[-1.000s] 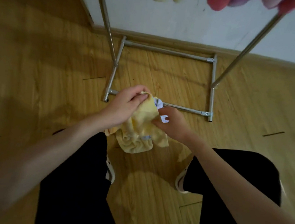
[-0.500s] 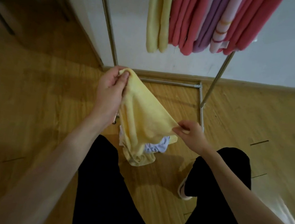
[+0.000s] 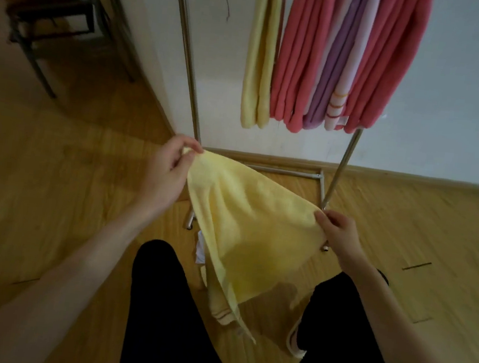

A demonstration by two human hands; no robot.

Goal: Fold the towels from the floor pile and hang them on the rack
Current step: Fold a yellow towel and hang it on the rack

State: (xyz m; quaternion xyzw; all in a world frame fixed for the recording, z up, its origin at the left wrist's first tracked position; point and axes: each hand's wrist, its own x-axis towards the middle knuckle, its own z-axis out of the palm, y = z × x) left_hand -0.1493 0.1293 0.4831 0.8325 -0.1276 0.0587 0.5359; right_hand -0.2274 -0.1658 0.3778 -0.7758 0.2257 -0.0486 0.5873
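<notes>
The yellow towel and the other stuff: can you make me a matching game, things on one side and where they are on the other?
Things:
1. soft yellow towel
2. folded pink towels
3. dark metal chair
4. white cloth

Places:
A. on the floor, mostly hidden under the stretched towel
B. hanging on the shiny metal rack
C. far left, on the wooden floor
D. stretched between the left hand and the right hand

Pairs: 1-D, 2-B, 3-C, 4-A
</notes>
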